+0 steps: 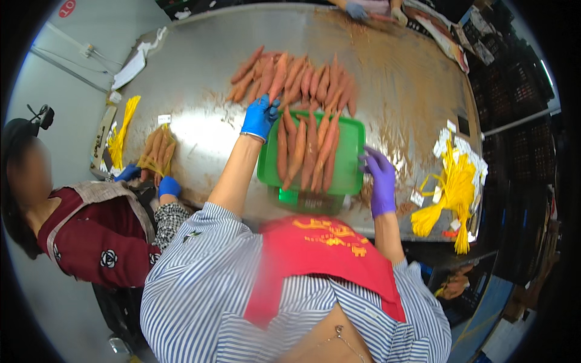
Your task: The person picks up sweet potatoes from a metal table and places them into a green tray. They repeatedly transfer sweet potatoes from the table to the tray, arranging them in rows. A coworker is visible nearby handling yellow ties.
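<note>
My left hand point(262, 119), in a blue glove, holds the lower tip of a sweet potato point(278, 76) at the front edge of a pile of sweet potatoes point(323, 84). Just below the pile, a green plastic tray point(350, 156) sits on a scale point(303, 201) and carries several long sweet potatoes point(311, 147) side by side. My right hand point(380, 181), in a purple glove, is beside the tray's right edge with its fingers apart and nothing in them.
The metal table point(199, 68) is smeared with soil at the right. Yellow mesh bags point(447, 188) with white tags lie right; more yellow mesh point(123, 136) lies left. At left a co-worker's blue-gloved hands point(169, 187) handle a mesh bag of sweet potatoes point(159, 147). Another person's gloved hands point(356, 11) are across the table.
</note>
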`<state>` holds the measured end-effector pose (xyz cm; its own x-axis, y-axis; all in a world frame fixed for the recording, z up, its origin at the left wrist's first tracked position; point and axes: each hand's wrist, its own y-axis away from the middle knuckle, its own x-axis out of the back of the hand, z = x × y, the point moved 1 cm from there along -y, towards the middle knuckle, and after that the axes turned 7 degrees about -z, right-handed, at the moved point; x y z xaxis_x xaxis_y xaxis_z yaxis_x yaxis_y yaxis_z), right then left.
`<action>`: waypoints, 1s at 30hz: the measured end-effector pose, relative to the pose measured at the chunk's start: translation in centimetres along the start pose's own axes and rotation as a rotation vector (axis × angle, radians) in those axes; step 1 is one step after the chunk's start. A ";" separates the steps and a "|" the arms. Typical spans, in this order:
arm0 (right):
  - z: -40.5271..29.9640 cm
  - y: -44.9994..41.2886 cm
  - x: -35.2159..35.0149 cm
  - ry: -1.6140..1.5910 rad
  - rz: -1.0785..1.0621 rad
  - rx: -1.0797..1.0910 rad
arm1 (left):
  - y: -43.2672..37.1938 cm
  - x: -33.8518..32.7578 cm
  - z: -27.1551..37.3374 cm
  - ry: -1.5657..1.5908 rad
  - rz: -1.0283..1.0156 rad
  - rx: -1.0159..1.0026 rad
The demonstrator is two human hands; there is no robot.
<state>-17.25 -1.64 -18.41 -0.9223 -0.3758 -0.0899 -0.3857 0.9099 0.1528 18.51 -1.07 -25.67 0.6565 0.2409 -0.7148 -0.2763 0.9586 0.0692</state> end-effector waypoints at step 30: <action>4.2 -4.2 -6.4 0.267 -0.250 0.098 | 15.7 -5.6 -5.5 -1.896 0.223 0.075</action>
<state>-9.62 -2.30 -22.59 -0.7788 -0.6093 0.1491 -0.6076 0.7918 0.0621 6.57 11.82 -24.39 0.4271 0.1192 0.8963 -0.4597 0.8822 0.1018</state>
